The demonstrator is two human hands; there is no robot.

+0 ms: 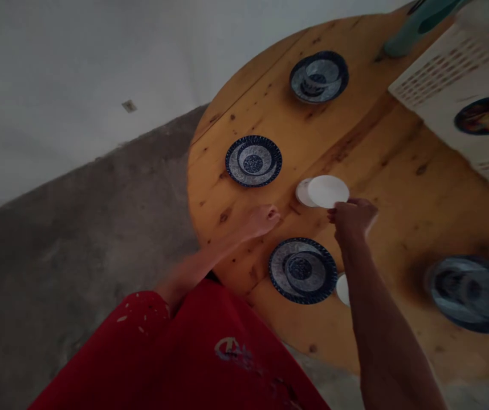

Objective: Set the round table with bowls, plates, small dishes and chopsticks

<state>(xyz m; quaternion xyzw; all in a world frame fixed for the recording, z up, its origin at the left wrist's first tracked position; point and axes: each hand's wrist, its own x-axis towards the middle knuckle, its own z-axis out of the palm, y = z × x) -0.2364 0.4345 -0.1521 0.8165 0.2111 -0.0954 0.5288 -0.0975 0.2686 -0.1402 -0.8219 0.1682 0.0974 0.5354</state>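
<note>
**Right hand on a small white dish at the middle of a round wooden table**

No brand or label can be read on the crockery; the only mark is a pale, worn emblem on the red cloth garment [210,353] at the bottom of the view, too blurred to make out.

The right hand [351,217] is curled, its fingertips pinched on the near rim of a small round white dish [329,191]; the dish sits just beyond the fingers, overlapping a second small white dish [302,192] that peeks out on its left side; whether the held dish is lifted or resting on the other cannot be told.

The left hand [259,221] lies flat and loosely open on the round knotty pine table [398,188], holding nothing, left of the right hand and well apart from the white dishes.

Just below the right wrist sits a blue-and-white patterned ceramic plate [303,270] with a dark scalloped rim; a sliver of another white dish [342,289] shows beside it, partly hidden by the forearm; a like-patterned plate [253,160] lies beyond the left hand; a third, a patterned plate with a bowl on it [319,76], stands farther off; a fourth, blurred plate [469,293] lies to the right of the forearm.

Far right of the grip lies a white slotted plastic tray [441,74] bearing a dark round dish [487,114].
</note>
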